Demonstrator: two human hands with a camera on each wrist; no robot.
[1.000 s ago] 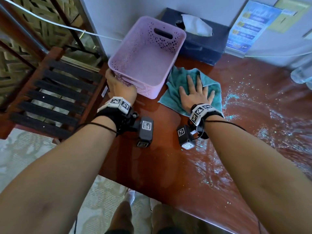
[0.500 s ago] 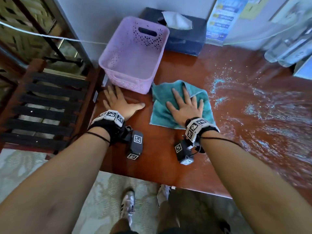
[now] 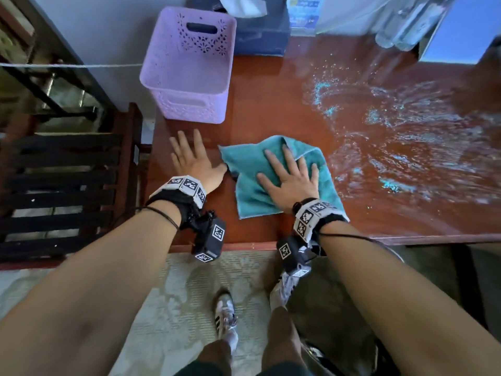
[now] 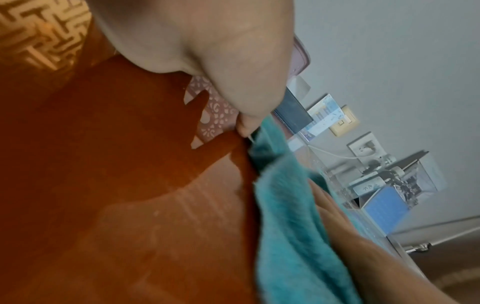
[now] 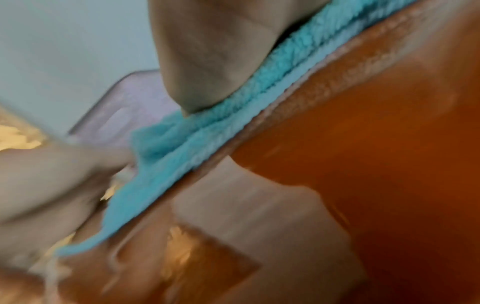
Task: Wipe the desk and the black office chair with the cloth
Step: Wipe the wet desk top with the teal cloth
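Fluffy teal cloth [image 3: 252, 169] on glossy reddish wood desk [image 3: 271, 104]; perforated lilac plastic basket [image 3: 189, 69].

The red-brown glossy worktop [image 3: 271, 104] carries a lilac perforated basket [image 3: 189, 63] at 11 o'clock, a dark tissue box [image 3: 260, 36] just beside it at 12, and a teal cloth [image 3: 249, 169] lying flat near the front edge. Pale wet streaks and specks [image 3: 393, 126] spread from 1 to 3 o'clock.
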